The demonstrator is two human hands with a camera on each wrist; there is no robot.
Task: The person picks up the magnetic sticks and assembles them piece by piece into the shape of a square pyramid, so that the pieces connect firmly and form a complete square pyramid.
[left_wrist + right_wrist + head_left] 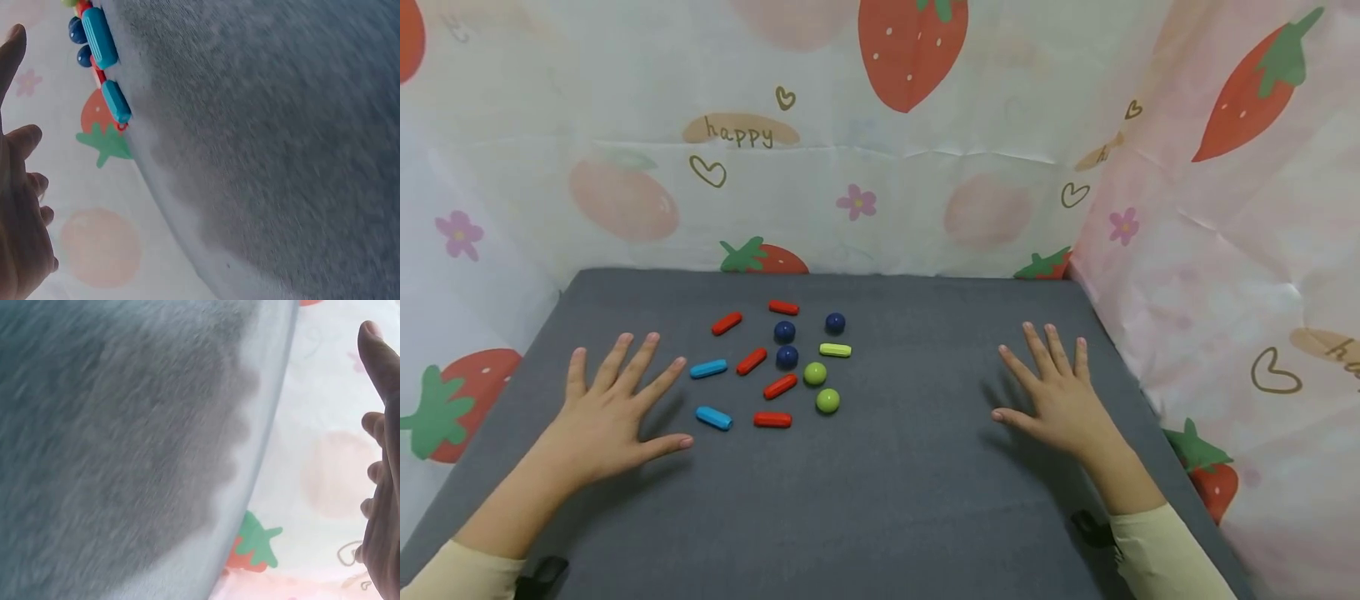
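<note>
My left hand (606, 425) hovers over the left of the grey table with its fingers spread and nothing in it. Nearest to it lie two blue sticks, the upper blue stick (708, 368) and the lower blue stick (713, 417). Several short red sticks, such as this red stick (772, 419), are scattered beside them. Among these sit dark blue balls (787, 357), two green balls (827, 401) and one yellow-green stick (835, 350). Well apart from the pieces, on the right, my right hand (1063, 408) is spread above the cloth, holding nothing.
A grey cloth (910, 500) covers the table. Behind it hangs a white curtain (895, 167) with strawberries and flowers, and a similar side curtain (1240, 275) stands along the right edge. Dark straps show by both sleeves.
</note>
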